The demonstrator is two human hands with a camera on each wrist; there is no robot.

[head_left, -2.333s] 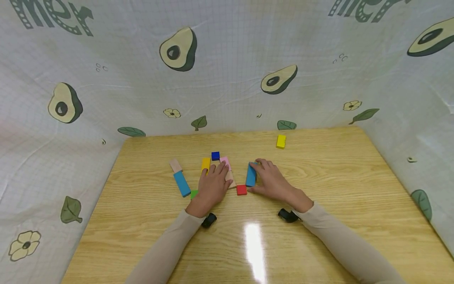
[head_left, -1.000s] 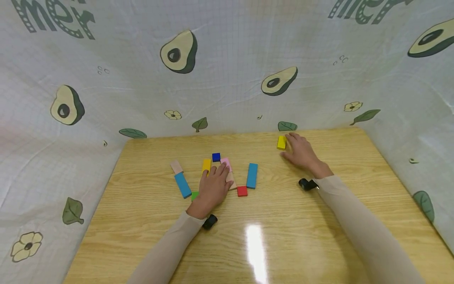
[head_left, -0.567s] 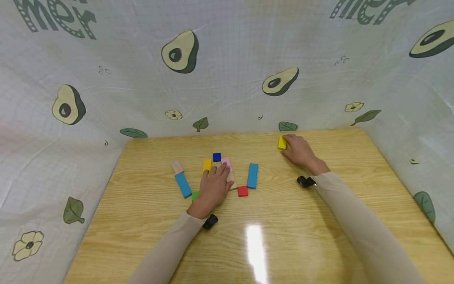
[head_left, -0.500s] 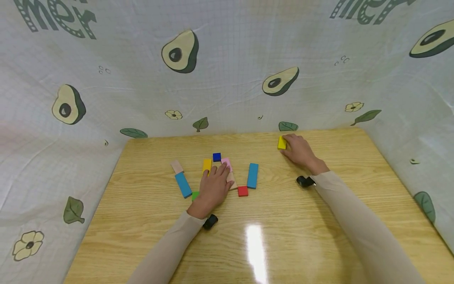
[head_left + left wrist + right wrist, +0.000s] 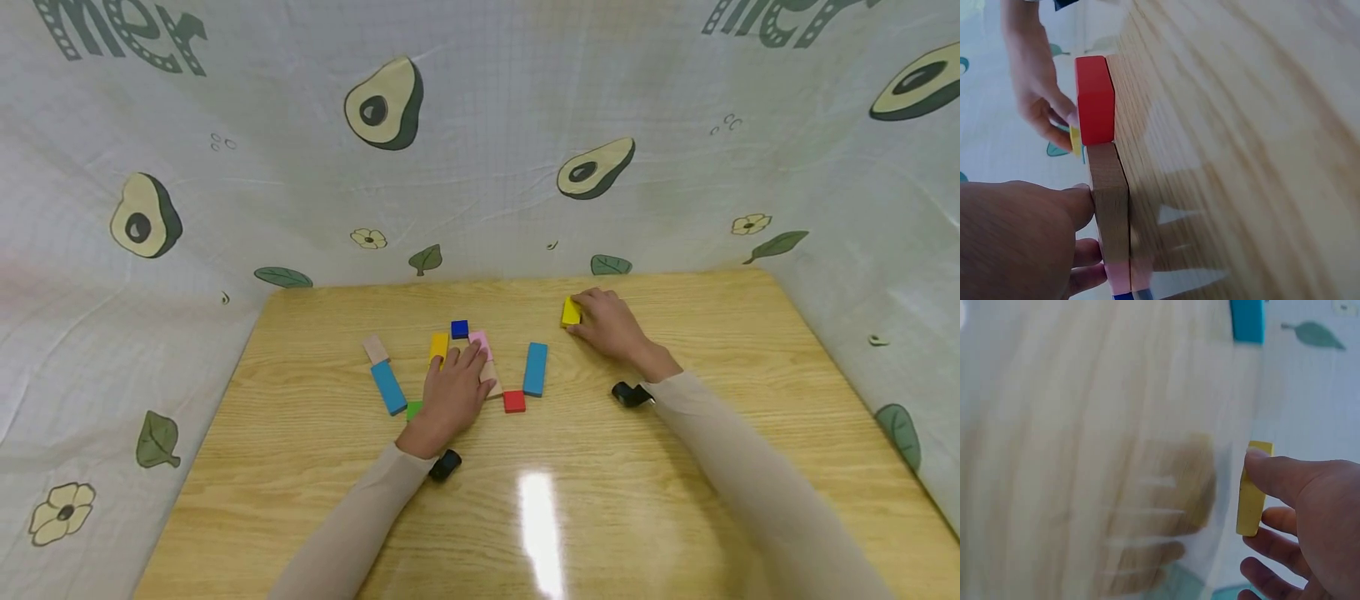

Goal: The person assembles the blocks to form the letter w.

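In the head view my left hand (image 5: 453, 387) rests over a cluster of blocks, fingers spread. Its fingertips touch a pink block (image 5: 480, 340) and lie beside a plain wooden block (image 5: 491, 380); the palm hides part of the cluster. The left wrist view shows the thumb against the wooden block (image 5: 1112, 206), which lines up with a red block (image 5: 1096, 100). My right hand (image 5: 611, 329) pinches a yellow block (image 5: 570, 312) near the table's back. In the right wrist view the thumb presses the yellow block (image 5: 1252, 503) from one side, with fingers behind it.
A blue block (image 5: 536, 369) lies between the hands, near the red one. A dark blue cube (image 5: 460, 329) and an orange-yellow block (image 5: 438, 343) sit past the left fingertips. Leftward are another blue block (image 5: 388, 388), a wooden block (image 5: 376, 349) and a green block (image 5: 414, 409).
My right hand has gone from the blue block to the yellow one, pinched it, and shifted it left and slightly nearer. The left hand has stayed in place.
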